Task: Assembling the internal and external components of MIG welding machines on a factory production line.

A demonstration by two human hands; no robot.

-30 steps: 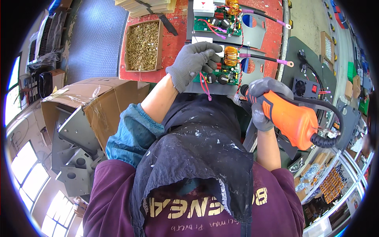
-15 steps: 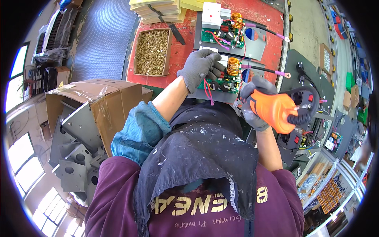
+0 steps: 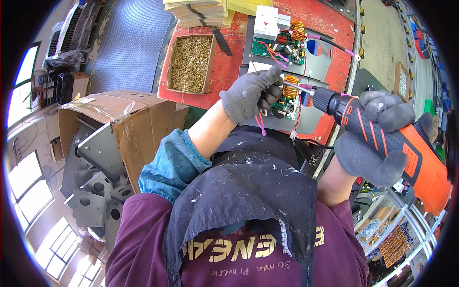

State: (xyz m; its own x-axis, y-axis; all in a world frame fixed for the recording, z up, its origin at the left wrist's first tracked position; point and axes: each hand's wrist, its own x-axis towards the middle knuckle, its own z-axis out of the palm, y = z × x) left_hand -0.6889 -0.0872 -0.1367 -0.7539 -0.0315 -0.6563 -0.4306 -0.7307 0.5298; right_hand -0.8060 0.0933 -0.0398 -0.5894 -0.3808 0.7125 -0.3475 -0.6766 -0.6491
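My left hand (image 3: pixel 246 95), in a grey glove, is closed in a pinch over the nearer green circuit board (image 3: pixel 285 112). What its fingertips hold, if anything, is too small to make out. My right hand (image 3: pixel 358 155), also gloved, grips an orange and black electric screwdriver (image 3: pixel 428 174) lying nearly level. The bit (image 3: pixel 302 89) points left, across a copper-wound coil (image 3: pixel 290 91), and its tip comes close to my left fingertips. Under the board lies a grey metal plate (image 3: pixel 311 122). Red and pink wires (image 3: pixel 261 125) hang over its near edge.
Beyond sits a similar board (image 3: pixel 265 48) with a white block (image 3: pixel 266 23). On the red table (image 3: pixel 239 71), a cardboard tray (image 3: pixel 211 64) holds many small brass-coloured parts. Yellow sheets (image 3: pixel 201 12) are stacked behind. At left stands a carton (image 3: pixel 138 138) of grey metal plates.
My right hand has turned the screwdriver from pointing away to level, its bit now toward my left hand. My left fingers have drawn into a pinch. The whole view has shifted slightly.
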